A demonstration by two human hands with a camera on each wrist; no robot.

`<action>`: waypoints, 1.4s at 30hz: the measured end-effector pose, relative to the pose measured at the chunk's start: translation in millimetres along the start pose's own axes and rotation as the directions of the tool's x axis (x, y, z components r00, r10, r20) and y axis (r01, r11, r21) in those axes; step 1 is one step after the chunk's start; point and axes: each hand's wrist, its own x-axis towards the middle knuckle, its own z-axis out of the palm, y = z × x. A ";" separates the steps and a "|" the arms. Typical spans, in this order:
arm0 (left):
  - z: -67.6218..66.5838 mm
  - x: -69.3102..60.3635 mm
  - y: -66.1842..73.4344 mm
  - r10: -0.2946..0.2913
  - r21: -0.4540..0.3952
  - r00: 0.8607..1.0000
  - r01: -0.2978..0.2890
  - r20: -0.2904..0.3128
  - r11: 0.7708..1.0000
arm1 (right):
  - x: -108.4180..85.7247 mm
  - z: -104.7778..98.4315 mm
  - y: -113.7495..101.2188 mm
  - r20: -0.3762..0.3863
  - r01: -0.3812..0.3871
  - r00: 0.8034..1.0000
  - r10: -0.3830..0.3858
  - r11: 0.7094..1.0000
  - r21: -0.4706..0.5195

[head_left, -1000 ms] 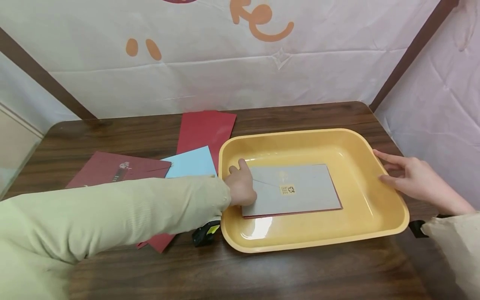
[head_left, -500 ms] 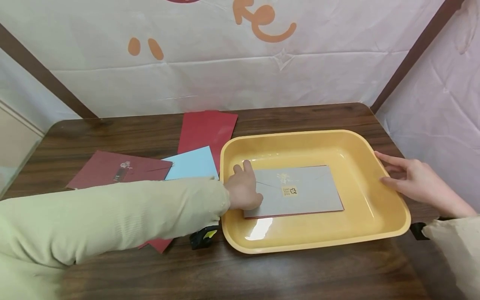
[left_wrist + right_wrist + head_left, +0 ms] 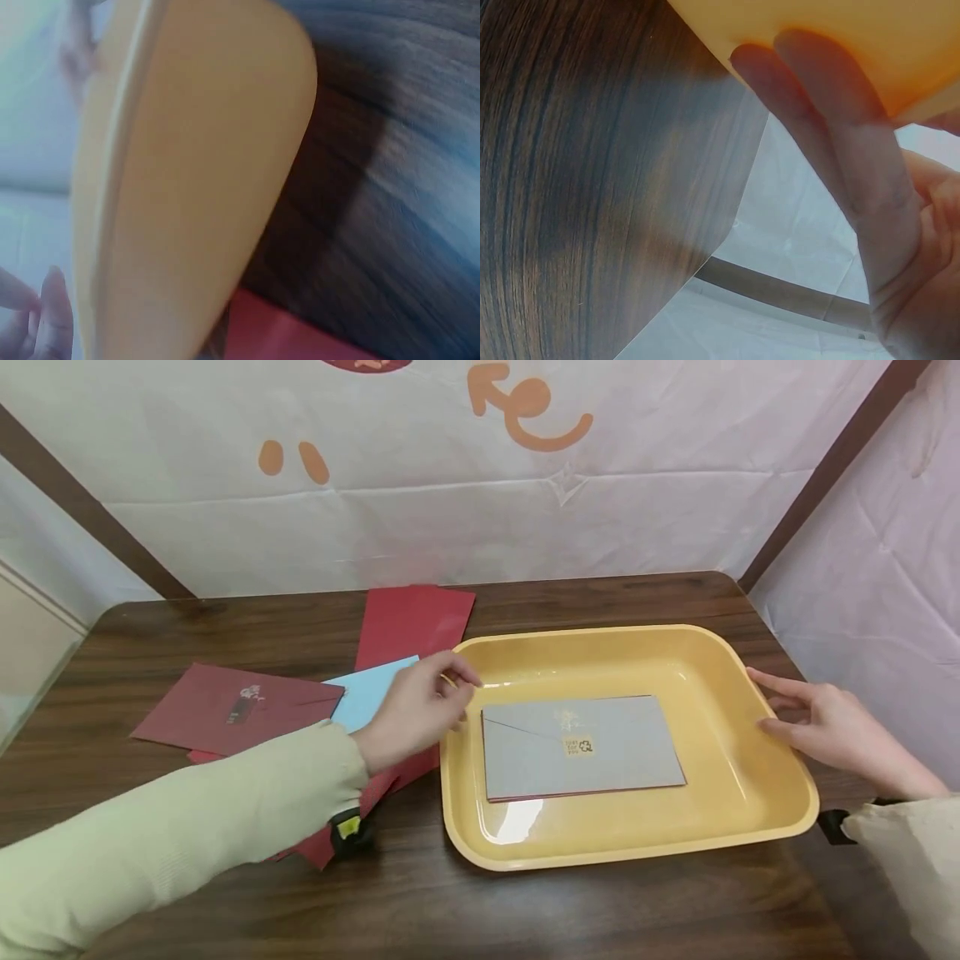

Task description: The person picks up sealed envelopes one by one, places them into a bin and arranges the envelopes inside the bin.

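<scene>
A yellow plastic tray (image 3: 712, 760) rests on the table. Flat inside it lies a grey envelope (image 3: 622, 747) with a gold "just for you" sticker, and red edges show beneath. My left hand (image 3: 412, 706) hovers at the tray's left rim, fingers loosely bent with nothing held; in the left wrist view its fingertips (image 3: 54, 315) appear beyond the tray wall (image 3: 187, 150). My right hand (image 3: 832, 722) grips the right rim, thumb at the inner side and fingers outside; the right wrist view shows its fingers (image 3: 855, 142) against the tray's outer wall (image 3: 922, 52).
Left of the tray lie a dark maroon envelope (image 3: 285, 706), a light blue envelope (image 3: 367, 681) and red envelopes (image 3: 416, 618), partly overlapping and partly under my left arm. The dark wooden table (image 3: 480, 918) ends at a white curtain (image 3: 637, 527) behind.
My left hand has lifted off the grey envelope's left end and drawn back to the left, up to the tray's rim. The envelope stays in the tray; my right hand keeps its grip.
</scene>
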 end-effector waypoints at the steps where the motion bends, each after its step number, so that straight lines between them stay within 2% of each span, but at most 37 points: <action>1: -5.2 -1.7 -3.2 -0.022 -0.031 1.000 0.021 -0.015 0.999 | -0.1 0.4 0.0 0.000 0.001 1.000 -0.001 1.000 0.000; 4: -20.4 -6.6 -15.7 -0.047 -0.048 0.997 0.044 -0.066 0.998 | -0.2 0.7 0.1 -0.005 0.003 1.000 -0.003 1.000 0.010; 8: -38.1 -16.5 -34.5 -0.080 -0.024 0.989 0.078 -0.124 0.997 | 0.0 1.2 -0.3 -0.007 -0.002 1.000 0.002 1.000 0.007; 12: -51.2 -28.7 -55.4 -0.108 -0.001 0.984 0.109 -0.141 0.994 | -0.1 2.3 -1.2 0.001 -0.008 1.000 0.008 1.000 0.004; 19: -72.4 -45.6 -84.7 -0.082 0.063 0.984 0.093 -0.156 0.994 | 0.2 2.9 -2.7 0.005 -0.008 1.000 0.008 1.000 0.019; 22: -83.5 -53.0 -94.1 -0.045 0.137 0.983 0.070 -0.177 0.988 | 0.4 2.9 -3.2 0.005 -0.008 1.000 0.008 1.000 0.021; 24: -91.2 -58.8 -101.8 0.011 0.250 0.978 0.042 -0.206 0.967 | 0.1 2.8 -3.2 0.006 -0.005 1.000 0.005 1.000 0.018; 26: -99.1 -64.7 -110.1 0.070 0.375 0.972 0.020 -0.226 0.927 | -0.5 2.8 -3.0 0.008 -0.004 1.000 0.004 1.000 0.007; 28: -107.4 -69.9 -118.4 0.100 0.469 0.968 0.021 -0.231 0.883 | -1.3 3.0 -2.7 0.013 -0.007 1.000 0.007 1.000 -0.001; 29: -111.7 -71.9 -123.0 0.110 0.498 0.967 0.020 -0.229 0.867 | -1.6 3.1 -2.5 0.015 -0.009 1.000 0.009 1.000 -0.005; 31: -121.0 -75.1 -130.5 0.114 0.529 0.972 0.011 -0.203 0.849 | -1.9 3.4 -2.0 0.016 -0.012 1.000 0.012 1.000 -0.009; 34: -134.8 -78.0 -141.6 0.121 0.546 0.982 -0.021 -0.148 0.837 | -1.9 3.4 -1.5 0.011 -0.010 1.000 0.010 1.000 -0.005; 37: -148.0 -79.2 -153.5 0.154 0.565 0.985 -0.086 -0.074 0.820 | -1.4 3.0 -1.4 0.007 -0.007 1.000 0.007 1.000 -0.003; 40: -158.1 -79.8 -164.4 0.142 0.538 0.990 -0.112 -0.015 0.835 | -0.8 2.4 -1.7 0.008 -0.009 1.000 0.009 1.000 -0.004; 42: -162.9 -80.4 -169.4 0.114 0.507 0.993 -0.099 0.001 0.856 | -0.2 2.1 -2.3 0.007 -0.007 1.000 0.007 1.000 -0.004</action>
